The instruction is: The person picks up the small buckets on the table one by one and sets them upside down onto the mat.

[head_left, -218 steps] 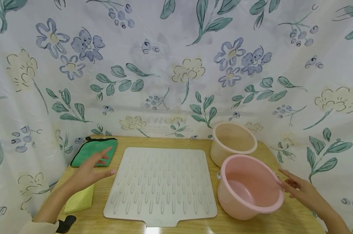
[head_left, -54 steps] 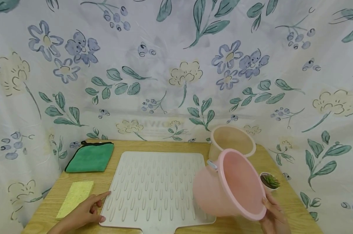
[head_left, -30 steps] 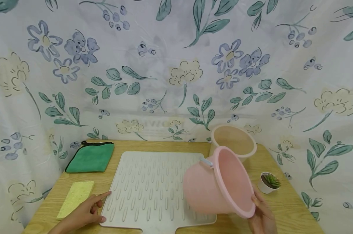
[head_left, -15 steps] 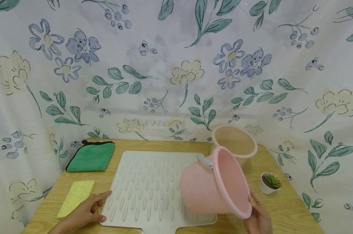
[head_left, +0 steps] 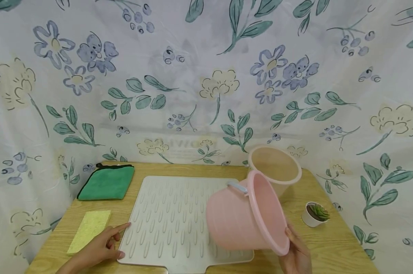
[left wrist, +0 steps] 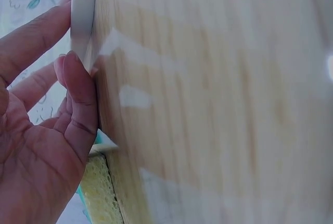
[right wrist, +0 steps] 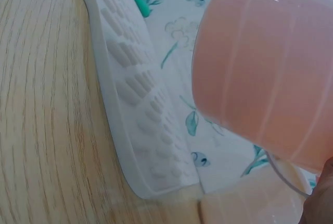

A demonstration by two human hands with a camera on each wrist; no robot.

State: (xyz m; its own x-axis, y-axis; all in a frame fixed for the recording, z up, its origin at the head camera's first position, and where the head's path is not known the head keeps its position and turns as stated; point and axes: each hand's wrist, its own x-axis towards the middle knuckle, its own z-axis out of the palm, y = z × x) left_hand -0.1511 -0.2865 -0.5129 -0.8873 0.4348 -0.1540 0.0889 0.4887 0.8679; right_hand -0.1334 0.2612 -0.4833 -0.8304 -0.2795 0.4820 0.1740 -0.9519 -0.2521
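Two buckets [head_left: 247, 220] [head_left: 276, 167], one mat [head_left: 172, 217], one sponge [head_left: 90, 230], one cloth [head_left: 107, 182], one potted plant [head_left: 314, 214].

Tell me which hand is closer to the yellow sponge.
Left. The left hand rests at the drying mat's near-left corner, right beside the yellow sponge. The right hand grips the pink bucket across the table.

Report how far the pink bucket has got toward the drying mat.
Done: the pink bucket is off the table and tipped sideways. In hand: the right hand grips its rim above the drying mat, whose corner the left hand touches. Left: it is not yet set down.
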